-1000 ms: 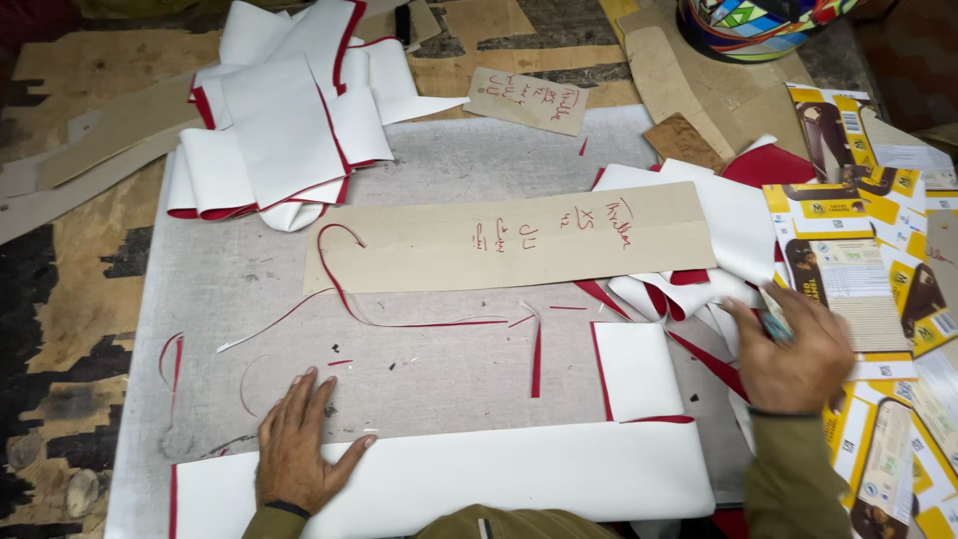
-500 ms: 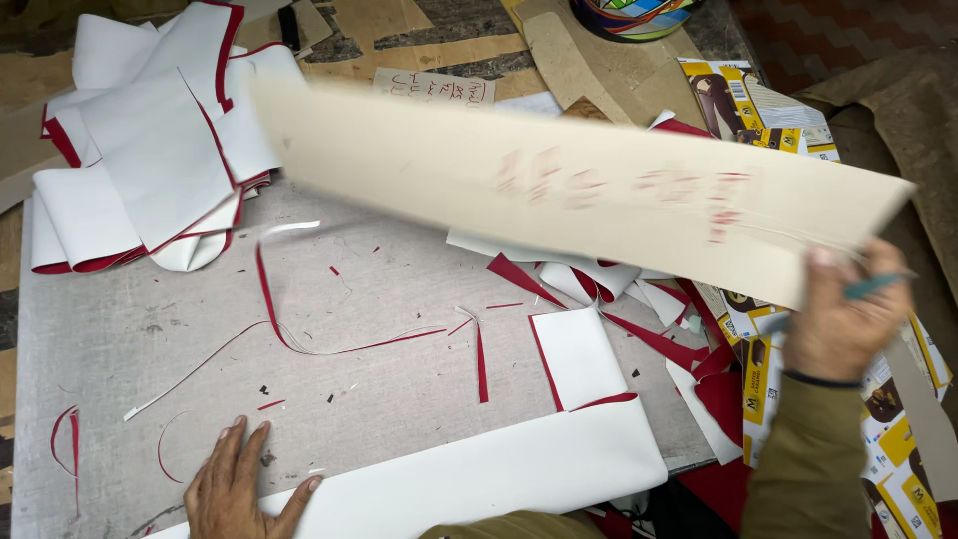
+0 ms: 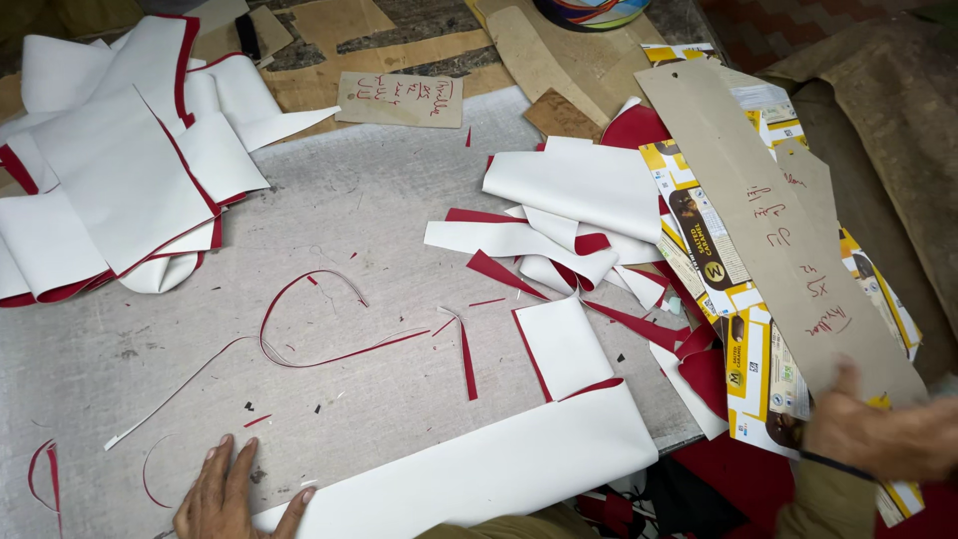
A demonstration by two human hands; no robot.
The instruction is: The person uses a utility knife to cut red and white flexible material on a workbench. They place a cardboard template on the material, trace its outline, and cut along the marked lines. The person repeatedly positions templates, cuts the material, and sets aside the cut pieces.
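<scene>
Head view: the left hand [image 3: 232, 494] lies flat at the near edge of the grey table [image 3: 369, 200], fingers spread wide, palm down, holding nothing; its fingertips touch the left end of a long white sheet [image 3: 479, 469] that runs along the near edge. The right hand [image 3: 878, 434] is at the near right, closed on the near end of a long tan cardboard template [image 3: 768, 220]. The template runs from that hand toward the far side, over a pile of yellow printed cartons [image 3: 743, 329] at the table's right edge, and carries handwritten red marks. The hand is blurred, so the exact finger positions cannot be told. A small white square piece [image 3: 564, 344] with red edging lies just beyond the long sheet, near the table's middle. Right of centre sits a loose heap of white and red offcuts [image 3: 569, 220]. A stack of white sheets with red backing [image 3: 120, 170] occupies the far left. Thin red trimmings [image 3: 309, 319] curl across the middle of the table. A smaller tan card [image 3: 399, 100] with writing lies at the far edge.
</scene>
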